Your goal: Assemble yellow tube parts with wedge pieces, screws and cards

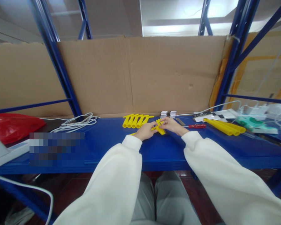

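My left hand (145, 131) is closed, its fingers gripping a yellow plastic piece (161, 131) just above the blue bench. From the other side my right hand (170, 125) pinches at the same piece, fingertips close to those of the left. The fingers hide part of its shape. Behind the left hand lies a row of several yellow T-shaped pieces (134, 122) with round, hollow handles pointing toward me. Right of my right hand is a screwdriver (196, 126) with a red handle, and near its tip a flat grey metal strip (180, 122).
A small black-and-white stack (168, 114) stands against the cardboard back wall (173, 75). Yellow tubes (224, 127) and a green-and-white object (256, 124) lie to the right. White cables (77, 122) and a red bag (14, 126) occupy the left. Blue rack posts rise on both sides.
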A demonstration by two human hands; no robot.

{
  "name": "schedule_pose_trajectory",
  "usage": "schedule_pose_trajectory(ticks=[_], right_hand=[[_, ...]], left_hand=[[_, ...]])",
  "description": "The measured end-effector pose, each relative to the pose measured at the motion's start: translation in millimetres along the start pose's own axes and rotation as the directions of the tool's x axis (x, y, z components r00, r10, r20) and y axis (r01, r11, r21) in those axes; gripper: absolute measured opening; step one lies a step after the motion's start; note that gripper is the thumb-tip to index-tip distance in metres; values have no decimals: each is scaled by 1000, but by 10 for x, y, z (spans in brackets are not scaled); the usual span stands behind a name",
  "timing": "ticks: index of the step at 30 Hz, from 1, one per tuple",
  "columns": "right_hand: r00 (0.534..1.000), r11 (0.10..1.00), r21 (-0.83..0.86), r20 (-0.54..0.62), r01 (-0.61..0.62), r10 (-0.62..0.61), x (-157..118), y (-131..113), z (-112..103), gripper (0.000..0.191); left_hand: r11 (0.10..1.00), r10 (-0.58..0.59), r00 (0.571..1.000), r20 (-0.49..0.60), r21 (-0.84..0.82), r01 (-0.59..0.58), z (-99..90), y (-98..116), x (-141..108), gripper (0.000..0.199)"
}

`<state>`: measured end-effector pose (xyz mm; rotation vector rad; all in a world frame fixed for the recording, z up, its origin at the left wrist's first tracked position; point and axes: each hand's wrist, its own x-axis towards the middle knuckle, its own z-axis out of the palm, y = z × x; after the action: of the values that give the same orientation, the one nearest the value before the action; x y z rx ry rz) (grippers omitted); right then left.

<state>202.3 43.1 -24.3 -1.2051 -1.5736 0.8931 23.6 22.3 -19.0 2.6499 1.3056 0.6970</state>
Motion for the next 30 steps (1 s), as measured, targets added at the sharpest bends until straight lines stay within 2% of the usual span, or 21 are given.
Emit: schedule_pose_trajectory(ticks=[4,8,11,16,21,26,30], right_hand=[[998,998,-35,-40,56,-57,43,48,-13,26],[984,993,-77,-145,92,-102,77,84,-49,19],[976,988,-111,-176,106,-125,74,102,-80,13],[988,986,-148,-126,74,-93,28,96,-96,8],[994,981,-174,-54,80,-90,50,95,-89,16],[991,975,-198,-67,98,-113,111,162,-101,20],[992,968,-221,-23,118,-127,131,217,-124,22]], left_hand=[[998,47,999,-11,-34,-47,16,-27,20,27],[999,15,1000,-17,-29,-15,19,-37,24,26],[999,-4,1000,-10,-32,4,20,-44,23,26],[999,29,1000,-10,-45,-29,39,-47,26,24],[997,57,998,-8,-49,-58,39,-17,20,23],[996,70,997,-12,-61,-71,27,5,18,24],[993,86,996,-20,-79,-88,39,-5,23,23]])
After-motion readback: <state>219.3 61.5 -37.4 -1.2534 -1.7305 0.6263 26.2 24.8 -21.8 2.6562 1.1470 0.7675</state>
